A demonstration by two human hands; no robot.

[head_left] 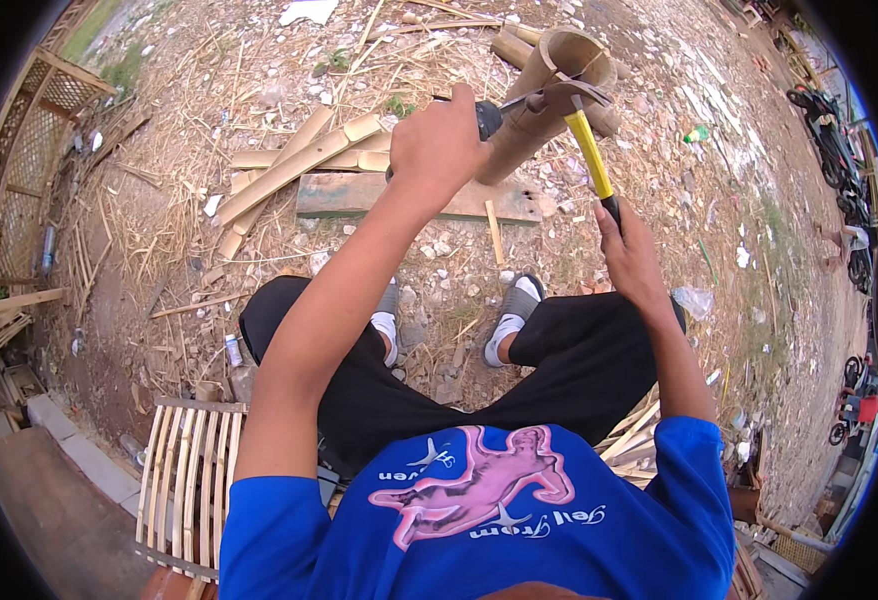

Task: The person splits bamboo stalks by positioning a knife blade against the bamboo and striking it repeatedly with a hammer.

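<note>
My left hand (pixel 441 145) is closed round a black-handled blade tool (pixel 490 118). Its metal reaches right across the upper part of a bamboo tube (pixel 514 150), whose open end points up and away. In my right hand (pixel 631 245) is a hammer (pixel 587 145) with a yellow shaft and black grip. The hammer's head is at the blade beside the tube's rim and overlaps it in view; whether they touch I cannot tell. The tube's lower end meets a worn wooden board (pixel 359 192) on the ground, between and beyond my feet.
Split bamboo pieces (pixel 294 170) lie crossed left of the board. A thin strip (pixel 494 232) leans at its near edge. A slatted bamboo panel (pixel 191 480) is at lower left, a lattice frame (pixel 34 150) at far left. Motorbikes (pixel 827 140) stand at far right. Rubble covers the ground.
</note>
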